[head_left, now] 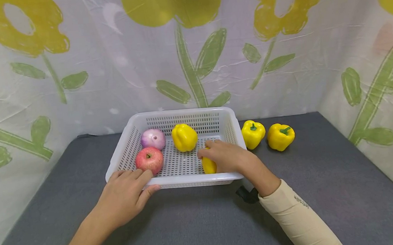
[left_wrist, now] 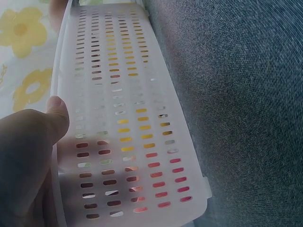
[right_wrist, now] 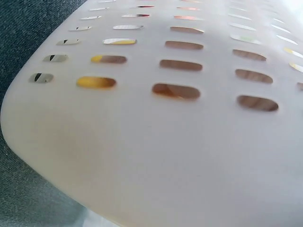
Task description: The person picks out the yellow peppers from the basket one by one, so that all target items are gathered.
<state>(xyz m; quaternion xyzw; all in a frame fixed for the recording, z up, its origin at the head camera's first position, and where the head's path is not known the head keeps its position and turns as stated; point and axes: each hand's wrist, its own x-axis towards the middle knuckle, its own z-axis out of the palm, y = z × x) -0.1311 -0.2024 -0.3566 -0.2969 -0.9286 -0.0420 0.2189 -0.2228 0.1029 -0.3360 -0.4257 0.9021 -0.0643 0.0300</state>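
Note:
A white perforated plastic basket (head_left: 194,179) stands on the dark table. My left hand (head_left: 127,195) grips its front rim near the left corner, fingers over the edge and thumb (left_wrist: 57,113) outside. Inside the basket's front right part, my right hand (head_left: 225,156) holds a yellow bell pepper (head_left: 209,165), mostly covered by the fingers. A red apple (head_left: 149,160) lies close to the left fingers, with a purple onion (head_left: 153,139) behind it. Another yellow pepper (head_left: 184,137) lies near the basket's back middle. In the right wrist view the basket wall (right_wrist: 156,151) hides the hand.
Outside the basket on the right are two yellow bell peppers with green stems, a nearer-to-basket one (head_left: 253,134) and a farther one (head_left: 281,137). A flower-printed cloth (head_left: 137,81) hangs behind and at the sides of the grey table (head_left: 190,223).

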